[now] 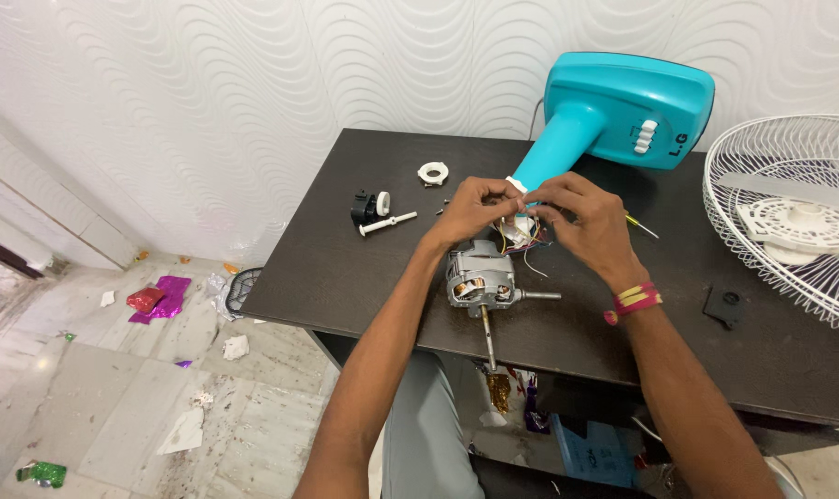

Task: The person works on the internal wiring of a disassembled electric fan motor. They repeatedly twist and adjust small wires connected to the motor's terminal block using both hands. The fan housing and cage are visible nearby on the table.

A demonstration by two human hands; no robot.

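A grey metal fan motor [480, 277] with copper windings lies on the dark table [346, 268], one shaft pointing right and another toward the near edge. Coloured wires [521, 242] rise from its top. My left hand [470, 208] and my right hand [581, 217] meet just above the motor, fingertips pinching the wires and a small white piece [523, 225] where they join the neck of the turquoise fan stand [614, 111]. The stand lies tilted at the back of the table, its base with white buttons up against the wall.
A white wire fan grille [789, 212] lies at the table's right end. A white ring [432, 172], a black part [364, 208] and a white pin [389, 222] sit at the back left, a black plate [724, 305] at the right. Scraps litter the floor [115, 370] on the left.
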